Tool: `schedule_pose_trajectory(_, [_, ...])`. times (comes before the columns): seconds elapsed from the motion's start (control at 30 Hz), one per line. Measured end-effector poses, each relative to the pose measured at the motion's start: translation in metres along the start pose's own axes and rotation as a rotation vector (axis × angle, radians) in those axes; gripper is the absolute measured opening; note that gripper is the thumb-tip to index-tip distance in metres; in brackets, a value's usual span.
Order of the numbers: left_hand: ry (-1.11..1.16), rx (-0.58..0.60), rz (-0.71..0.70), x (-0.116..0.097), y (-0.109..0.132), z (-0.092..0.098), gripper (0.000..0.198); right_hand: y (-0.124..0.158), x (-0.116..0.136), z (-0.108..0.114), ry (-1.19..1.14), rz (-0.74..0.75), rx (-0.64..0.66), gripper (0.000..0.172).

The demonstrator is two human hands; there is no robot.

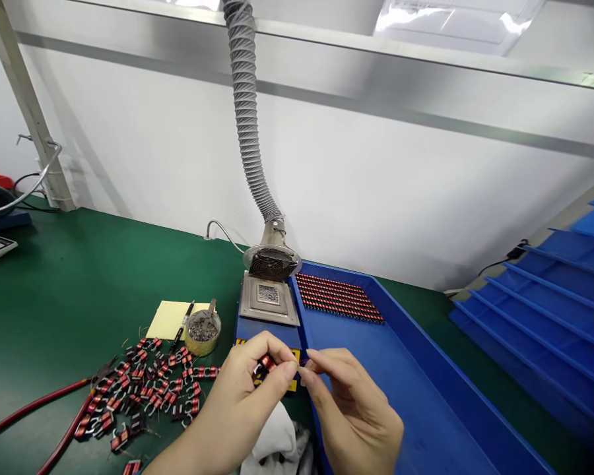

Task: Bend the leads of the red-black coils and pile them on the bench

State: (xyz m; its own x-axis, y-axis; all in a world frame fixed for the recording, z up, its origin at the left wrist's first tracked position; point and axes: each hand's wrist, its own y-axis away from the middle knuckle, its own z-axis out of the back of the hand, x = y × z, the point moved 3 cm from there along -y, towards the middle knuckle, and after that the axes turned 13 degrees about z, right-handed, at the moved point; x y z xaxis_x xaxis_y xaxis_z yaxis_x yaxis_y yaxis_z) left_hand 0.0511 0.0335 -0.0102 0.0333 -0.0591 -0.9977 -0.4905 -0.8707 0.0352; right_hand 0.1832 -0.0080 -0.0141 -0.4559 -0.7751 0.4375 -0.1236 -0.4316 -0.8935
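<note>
My left hand (242, 396) is closed, holding a small coil (267, 363) wound with red wire between thumb and fingers. At its fingertips, my right hand (359, 415) pinches what looks like the coil's thin wire lead (303, 362). The two hands nearly touch over the near edge of a blue box-shaped solder pot (251, 315), whose metal top has a square silvery opening. A loose pile of similar coils (165, 398) lies left of my left hand. Right of the pot, a blue tray (400, 376) holds neat rows of coils (339, 297) at its far end.
Red-handled pliers (64, 394) lie beside the pile. Behind it are a yellow notepad (165, 318), a pen (182, 325) and a round tub (202, 333) of grey bits. A ribbed exhaust hose (247, 112) hangs over the pot. Blue trays (539, 310) are stacked at right.
</note>
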Motion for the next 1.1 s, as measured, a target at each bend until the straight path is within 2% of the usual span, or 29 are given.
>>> schedule_pose_trajectory(0.13, [0.018, -0.002, -0.004, 0.000, 0.000, 0.001, 0.021, 0.000, -0.002, 0.000, 0.053, -0.029, 0.062, 0.021])
schedule_pose_trajectory(0.33, [0.013, -0.052, -0.013, -0.002, 0.000, 0.003, 0.021, -0.002, 0.003, -0.005, -0.082, -0.018, 0.295, 0.015])
schedule_pose_trajectory(0.43, [-0.019, -0.020, -0.001, -0.002, 0.000, 0.005, 0.021, -0.003, 0.006, 0.000, -0.103, 0.046, 0.262, 0.023])
schedule_pose_trajectory(0.5, [-0.034, 0.035, 0.016, -0.001, 0.001, 0.005, 0.020, -0.004, 0.007, 0.004, -0.025, 0.102, 0.240, 0.037])
schedule_pose_trajectory(0.57, [-0.052, 0.081, 0.034, 0.001, 0.001, 0.006, 0.019, -0.004, 0.008, 0.006, 0.071, 0.137, 0.267, 0.042])
schedule_pose_trajectory(0.7, [-0.183, 0.094, -0.008, -0.001, 0.003, 0.007, 0.018, -0.005, 0.009, 0.006, 0.118, 0.096, 0.323, 0.022])
schedule_pose_trajectory(0.77, [-0.284, 0.099, -0.084, -0.003, 0.005, 0.006, 0.019, -0.004, 0.007, 0.005, 0.073, -0.058, 0.315, 0.016])
schedule_pose_trajectory(0.87, [-0.395, 0.117, -0.211, -0.006, 0.008, 0.004, 0.019, 0.003, 0.000, 0.001, -0.177, -0.354, 0.220, 0.031])
schedule_pose_trajectory(0.9, [-0.413, 0.110, -0.235, -0.006, 0.009, 0.004, 0.019, 0.005, -0.002, 0.001, -0.281, -0.408, 0.166, 0.034])
schedule_pose_trajectory(0.97, [-0.416, 0.070, -0.245, -0.005, 0.008, 0.005, 0.018, 0.006, -0.002, 0.003, -0.381, -0.387, 0.048, 0.033])
schedule_pose_trajectory(1.0, [-0.405, 0.048, -0.234, -0.005, 0.008, 0.006, 0.018, 0.005, -0.001, 0.005, -0.350, -0.335, 0.010, 0.027])
schedule_pose_trajectory(1.07, [-0.377, 0.022, -0.200, -0.005, 0.008, 0.007, 0.019, 0.003, 0.002, 0.009, -0.198, -0.200, -0.005, 0.013])
schedule_pose_trajectory(1.1, [-0.362, 0.017, -0.182, -0.005, 0.008, 0.008, 0.019, 0.002, 0.004, 0.009, -0.130, -0.137, 0.026, 0.020])
